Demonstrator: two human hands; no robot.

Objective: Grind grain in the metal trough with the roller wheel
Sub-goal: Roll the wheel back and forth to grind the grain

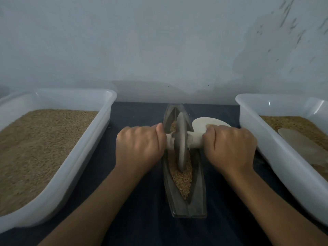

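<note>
Grey metal roller wheel (pixel 180 142) looks heavy, rigid; left hand (pixel 139 148) and right hand (pixel 230 148) fingers clamped on its pale axle handle (pixel 195 141), wheel standing in grain (pixel 181 178) in boat-shaped metal trough (pixel 197 201).

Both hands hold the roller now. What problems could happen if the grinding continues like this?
The left hand and right hand grip the white handle close to the grey metal roller wheel, so knuckles may scrape the rims of the long boat-shaped metal trough. The brown grain lies heaped near the rim and may spill onto the dark cloth.
</note>
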